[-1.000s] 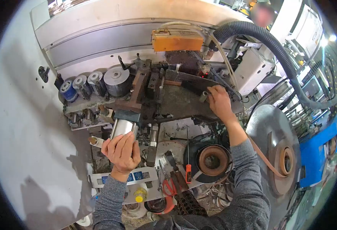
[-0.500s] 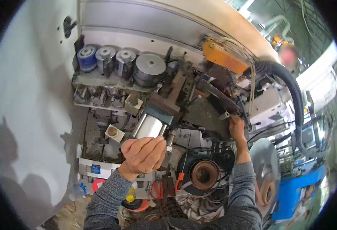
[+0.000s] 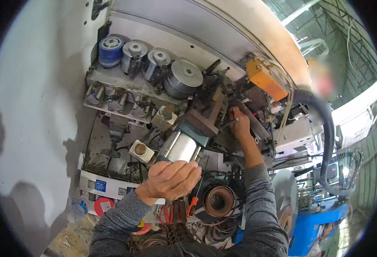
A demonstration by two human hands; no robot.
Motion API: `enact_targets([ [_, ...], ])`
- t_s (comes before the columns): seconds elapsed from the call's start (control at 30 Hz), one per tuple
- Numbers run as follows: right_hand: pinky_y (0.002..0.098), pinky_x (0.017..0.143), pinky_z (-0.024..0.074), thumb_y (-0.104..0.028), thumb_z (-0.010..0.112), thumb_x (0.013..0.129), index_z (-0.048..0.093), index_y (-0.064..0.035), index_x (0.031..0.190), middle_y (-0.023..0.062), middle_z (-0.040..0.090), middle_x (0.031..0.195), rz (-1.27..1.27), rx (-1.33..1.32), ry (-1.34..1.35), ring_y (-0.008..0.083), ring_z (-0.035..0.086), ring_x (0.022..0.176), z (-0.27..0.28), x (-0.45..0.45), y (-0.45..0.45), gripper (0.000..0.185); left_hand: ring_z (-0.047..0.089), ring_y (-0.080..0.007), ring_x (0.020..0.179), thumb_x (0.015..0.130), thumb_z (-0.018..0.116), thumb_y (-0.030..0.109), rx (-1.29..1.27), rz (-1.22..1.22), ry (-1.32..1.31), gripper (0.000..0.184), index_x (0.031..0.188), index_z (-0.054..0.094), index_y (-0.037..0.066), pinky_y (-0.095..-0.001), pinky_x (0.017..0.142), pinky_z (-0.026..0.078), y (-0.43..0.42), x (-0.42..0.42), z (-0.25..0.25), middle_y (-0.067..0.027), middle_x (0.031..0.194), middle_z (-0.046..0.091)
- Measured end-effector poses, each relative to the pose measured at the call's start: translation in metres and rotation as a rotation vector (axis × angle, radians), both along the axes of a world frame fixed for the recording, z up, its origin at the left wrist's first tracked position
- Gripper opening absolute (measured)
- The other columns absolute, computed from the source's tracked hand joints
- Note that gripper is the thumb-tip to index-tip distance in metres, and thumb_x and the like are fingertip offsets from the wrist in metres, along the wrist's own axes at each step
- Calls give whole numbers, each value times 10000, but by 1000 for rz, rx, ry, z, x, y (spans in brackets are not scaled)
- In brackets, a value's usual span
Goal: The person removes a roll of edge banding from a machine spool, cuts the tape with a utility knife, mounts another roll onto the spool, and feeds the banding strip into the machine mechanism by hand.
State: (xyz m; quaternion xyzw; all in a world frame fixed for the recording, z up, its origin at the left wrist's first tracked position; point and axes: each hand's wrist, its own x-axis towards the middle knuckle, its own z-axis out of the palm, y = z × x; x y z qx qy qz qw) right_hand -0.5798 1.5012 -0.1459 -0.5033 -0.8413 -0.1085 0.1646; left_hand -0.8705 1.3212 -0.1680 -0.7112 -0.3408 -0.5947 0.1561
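Observation:
My left hand (image 3: 170, 180) is closed over the near end of a silver pneumatic cylinder (image 3: 181, 146), its fingers curled round the end and hiding it. A dark mounting block (image 3: 193, 129) carries the cylinder's far end. Farther off to the right, my right hand (image 3: 241, 125) reaches into the dark machine parts beside a brown steel bracket (image 3: 216, 105). Its fingers are bent together near a thin rod; what lies in them is mostly hidden. Close below my left hand is an orange-handled screwdriver (image 3: 192, 206).
Metal rollers (image 3: 184, 77) line a shelf at the back left. An orange box (image 3: 265, 79) with hoses and a thick black hose (image 3: 325, 128) are on the right. A copper-coloured ring (image 3: 219, 200) sits below the cylinder, near red-handled pliers (image 3: 166, 214). Another person appears blurred at upper right.
My right hand has moved left and up, from the dark plate's right edge to beside the bracket. My left hand stays on the cylinder. The whole view has shifted and tilted.

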Motion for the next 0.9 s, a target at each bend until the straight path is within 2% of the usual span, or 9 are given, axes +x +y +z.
enact_targets([
  [0.03, 407, 590, 458, -50, 539, 781, 517, -36, 923, 178, 561, 692, -92, 33, -65, 369, 595, 692, -7, -2, 5, 145, 558, -108, 849, 734, 698, 204, -2, 6, 1, 262, 978, 616, 157, -256, 726, 360, 0, 0, -2, 40, 932, 638],
  [0.13, 416, 606, 463, -48, 524, 796, 534, -26, 934, 169, 582, 722, -231, 48, 69, 366, 601, 694, -18, -17, 12, 141, 556, -113, 865, 760, 678, 217, 12, 16, -4, 252, 995, 611, 155, -256, 737, 370, 0, 1, -4, 38, 932, 637],
  [0.23, 438, 669, 457, -57, 521, 797, 552, -29, 927, 181, 609, 785, -207, -9, 160, 371, 596, 774, 4, -18, -6, 136, 558, -117, 888, 782, 662, 227, 26, 17, -11, 247, 1011, 606, 151, -254, 751, 378, 0, 1, -7, 34, 951, 636],
  [0.3, 436, 692, 454, -59, 514, 803, 586, -20, 954, 185, 610, 829, -145, 218, 67, 385, 582, 781, 26, -12, -36, 172, 558, -118, 903, 792, 655, 229, 29, -4, -4, 242, 1016, 606, 152, -256, 768, 383, 0, -1, -9, 36, 962, 636],
  [0.37, 439, 709, 456, -55, 508, 802, 590, -31, 1026, 192, 608, 869, -262, 209, 23, 394, 574, 806, 51, 7, -77, 239, 558, -118, 910, 800, 645, 234, 35, -11, -11, 238, 1020, 607, 151, -260, 788, 386, 1, -2, -11, 37, 969, 636],
  [0.43, 428, 710, 456, -40, 508, 798, 612, -10, 965, 201, 605, 826, -349, 58, -42, 395, 573, 801, 48, 59, -109, 199, 559, -116, 911, 809, 634, 241, 38, -16, -26, 234, 1023, 611, 150, -264, 813, 387, 1, -1, -14, 38, 972, 636],
  [0.53, 425, 682, 449, -24, 479, 796, 605, 3, 913, 209, 595, 801, -369, -155, 359, 409, 565, 779, 17, 95, -129, 174, 560, -115, 913, 815, 623, 247, 39, -17, -31, 227, 1019, 617, 148, -266, 828, 388, 0, -1, -13, 36, 978, 636],
  [0.73, 397, 648, 447, -61, 478, 799, 561, 5, 902, 221, 584, 796, -414, -69, 26, 421, 565, 758, 12, 102, -100, 148, 562, -118, 919, 826, 602, 264, 33, -29, -15, 217, 1009, 622, 148, -284, 867, 385, -1, -2, -15, 30, 976, 637],
  [0.9, 427, 677, 439, 12, 428, 714, 535, 3, 932, 234, 568, 808, -314, 38, 40, 429, 553, 783, 7, 97, -85, 242, 562, -120, 938, 839, 582, 276, 40, -13, -26, 225, 1020, 616, 146, -305, 917, 363, -1, 3, -19, 27, 979, 631],
])
